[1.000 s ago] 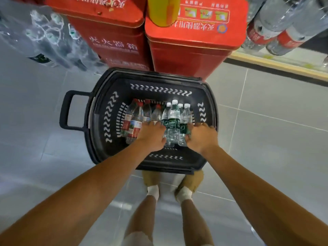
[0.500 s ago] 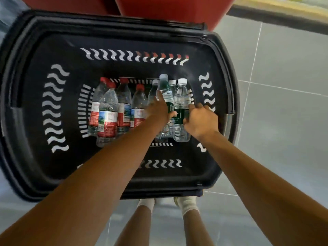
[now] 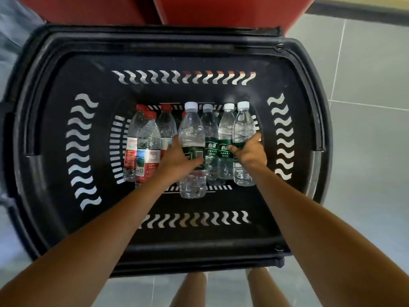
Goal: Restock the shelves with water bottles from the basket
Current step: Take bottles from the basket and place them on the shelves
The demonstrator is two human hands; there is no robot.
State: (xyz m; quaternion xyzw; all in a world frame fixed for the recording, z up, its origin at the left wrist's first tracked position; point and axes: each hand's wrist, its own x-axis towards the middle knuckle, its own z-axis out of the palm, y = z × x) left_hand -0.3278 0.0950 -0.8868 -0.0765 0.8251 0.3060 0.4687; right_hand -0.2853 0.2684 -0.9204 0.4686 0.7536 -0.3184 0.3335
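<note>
A black plastic basket [image 3: 55, 134] stands on the floor and fills most of the head view. Upright water bottles stand inside it: red-capped, red-labelled ones [image 3: 148, 151] on the left and white-capped, green-labelled ones [image 3: 211, 142] on the right. My left hand [image 3: 179, 160] grips one green-labelled bottle [image 3: 191, 131] round its label, and this bottle sits higher than its neighbours. My right hand [image 3: 249, 151] grips the rightmost green-labelled bottle [image 3: 243, 122] at its label. Both forearms reach down into the basket.
Two red containers [image 3: 199, 9] stand right behind the basket's far rim. Grey floor tiles [image 3: 365, 140] lie to the right, with a dark and yellow shelf base [image 3: 365, 7] at the top right. My legs [image 3: 223, 291] show below the basket's near rim.
The view has drawn closer to the basket. Both hands have closed round green-labelled bottles, and the left one's bottle has risen above the others.
</note>
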